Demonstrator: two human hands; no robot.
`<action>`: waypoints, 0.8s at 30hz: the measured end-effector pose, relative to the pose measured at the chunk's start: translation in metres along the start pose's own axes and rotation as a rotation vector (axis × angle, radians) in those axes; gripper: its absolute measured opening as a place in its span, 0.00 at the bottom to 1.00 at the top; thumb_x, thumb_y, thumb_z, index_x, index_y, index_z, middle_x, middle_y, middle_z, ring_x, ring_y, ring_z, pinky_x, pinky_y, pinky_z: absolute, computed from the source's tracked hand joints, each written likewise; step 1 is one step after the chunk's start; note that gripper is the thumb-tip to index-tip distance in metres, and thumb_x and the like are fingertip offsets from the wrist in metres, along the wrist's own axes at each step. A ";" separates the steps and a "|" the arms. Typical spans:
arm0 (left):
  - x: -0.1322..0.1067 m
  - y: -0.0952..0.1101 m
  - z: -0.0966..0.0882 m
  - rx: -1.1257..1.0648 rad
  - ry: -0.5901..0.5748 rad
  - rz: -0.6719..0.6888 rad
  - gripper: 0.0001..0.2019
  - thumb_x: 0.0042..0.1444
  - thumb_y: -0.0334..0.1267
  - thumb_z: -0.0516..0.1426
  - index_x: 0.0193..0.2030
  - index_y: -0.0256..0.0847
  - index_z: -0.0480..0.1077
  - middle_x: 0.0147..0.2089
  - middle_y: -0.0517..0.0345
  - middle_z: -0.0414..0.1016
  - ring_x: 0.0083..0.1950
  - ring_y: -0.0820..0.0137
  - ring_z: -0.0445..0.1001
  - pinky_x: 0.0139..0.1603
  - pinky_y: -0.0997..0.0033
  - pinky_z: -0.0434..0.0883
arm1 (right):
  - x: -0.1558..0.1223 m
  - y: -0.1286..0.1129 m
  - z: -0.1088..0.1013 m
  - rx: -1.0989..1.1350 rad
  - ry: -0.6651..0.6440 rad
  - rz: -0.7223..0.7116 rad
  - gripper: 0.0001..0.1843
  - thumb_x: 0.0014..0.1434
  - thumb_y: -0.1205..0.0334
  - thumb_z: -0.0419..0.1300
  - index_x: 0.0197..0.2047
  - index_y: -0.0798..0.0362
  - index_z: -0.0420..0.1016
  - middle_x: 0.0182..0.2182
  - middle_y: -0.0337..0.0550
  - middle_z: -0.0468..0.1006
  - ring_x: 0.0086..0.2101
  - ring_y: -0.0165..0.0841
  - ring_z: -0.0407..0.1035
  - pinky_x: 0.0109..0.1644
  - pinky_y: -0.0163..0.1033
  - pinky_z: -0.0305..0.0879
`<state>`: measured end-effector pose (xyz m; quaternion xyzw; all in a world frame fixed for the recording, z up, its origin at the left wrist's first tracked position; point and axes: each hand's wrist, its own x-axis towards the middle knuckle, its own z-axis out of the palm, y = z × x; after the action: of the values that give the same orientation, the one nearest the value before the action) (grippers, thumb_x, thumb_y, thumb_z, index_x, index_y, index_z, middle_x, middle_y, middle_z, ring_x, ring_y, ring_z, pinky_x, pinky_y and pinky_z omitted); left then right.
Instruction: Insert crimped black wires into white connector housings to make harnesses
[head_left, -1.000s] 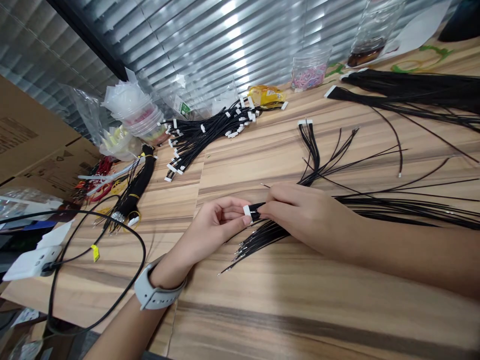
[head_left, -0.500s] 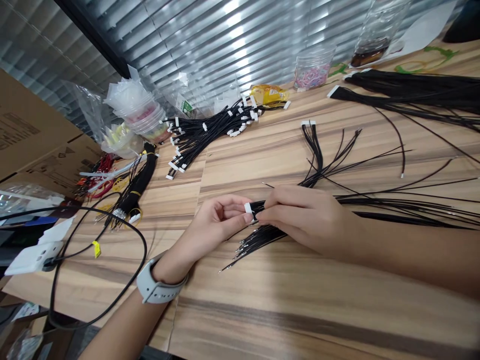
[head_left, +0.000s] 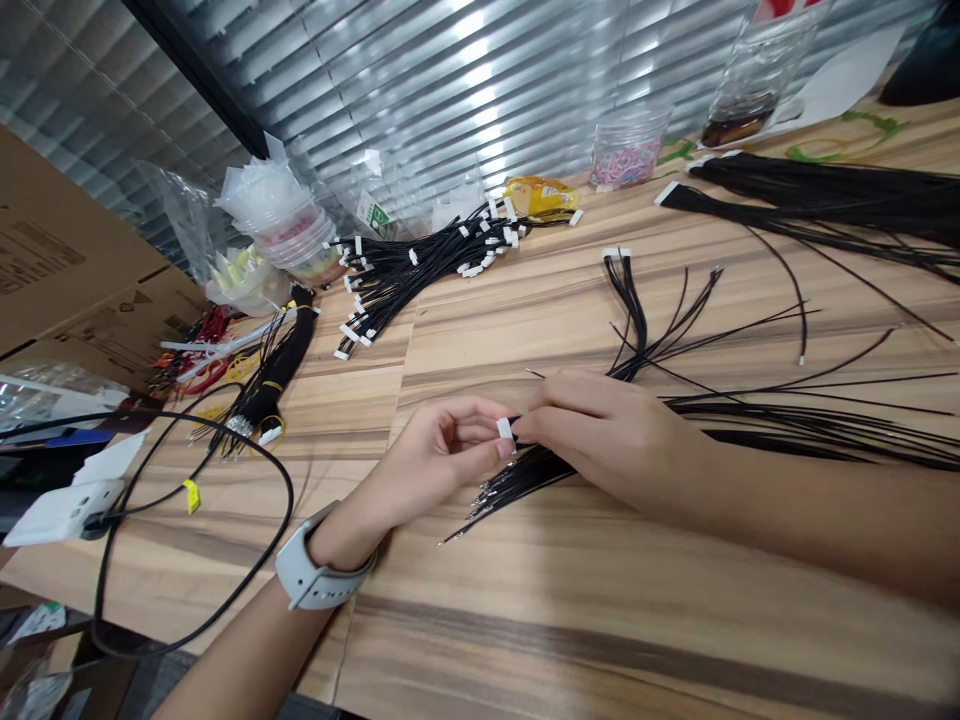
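Note:
Between the thumb and fingers of my left hand (head_left: 442,455) is a small white connector (head_left: 505,430). Black wires run from it into my right hand (head_left: 607,430), whose fingers are pinched just behind the connector; its fingertips partly hide the wires. Below both hands lies a bundle of loose black wires (head_left: 517,480) with bare metal terminals at their left ends. Beyond my right hand, a black wire harness (head_left: 626,290) with a white connector at its top rests on the table.
A pile of finished-looking black cables (head_left: 427,270) with white connectors lies at the back. More long black wires (head_left: 825,185) stretch across the back right. Plastic tubs (head_left: 289,235), a jar of pink bits (head_left: 626,155) and a looped power cord (head_left: 289,500) surround the work area.
My left hand has tilted the white connector and shifted it slightly right and down. The right hand's fingertips are now closer to it. The wires on the table look nearly unchanged.

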<state>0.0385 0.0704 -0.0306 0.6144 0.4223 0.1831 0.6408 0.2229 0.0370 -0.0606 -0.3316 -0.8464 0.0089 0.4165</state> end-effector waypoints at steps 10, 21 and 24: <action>-0.004 0.006 -0.018 0.333 0.115 0.045 0.10 0.55 0.39 0.57 0.42 0.37 0.71 0.37 0.55 0.74 0.37 0.72 0.70 0.37 0.75 0.65 | -0.005 -0.005 0.006 -0.157 -0.206 -0.063 0.11 0.62 0.64 0.51 0.29 0.57 0.70 0.32 0.47 0.68 0.33 0.33 0.59 0.39 0.40 0.58; -0.002 0.003 -0.020 0.196 0.162 -0.007 0.06 0.53 0.37 0.58 0.37 0.39 0.69 0.30 0.62 0.69 0.32 0.76 0.65 0.33 0.78 0.62 | -0.008 -0.001 0.009 -0.116 -0.197 -0.029 0.08 0.60 0.73 0.49 0.31 0.58 0.67 0.29 0.44 0.68 0.30 0.32 0.57 0.38 0.39 0.55; 0.000 0.002 -0.021 0.135 0.153 -0.014 0.05 0.52 0.35 0.58 0.35 0.38 0.69 0.29 0.63 0.69 0.31 0.77 0.66 0.34 0.78 0.62 | -0.007 -0.002 0.007 -0.082 -0.158 0.039 0.10 0.61 0.72 0.48 0.31 0.58 0.68 0.28 0.43 0.69 0.30 0.32 0.58 0.39 0.39 0.54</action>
<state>0.0227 0.0841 -0.0258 0.6374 0.4856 0.1962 0.5651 0.2201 0.0333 -0.0695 -0.3630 -0.8697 0.0082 0.3342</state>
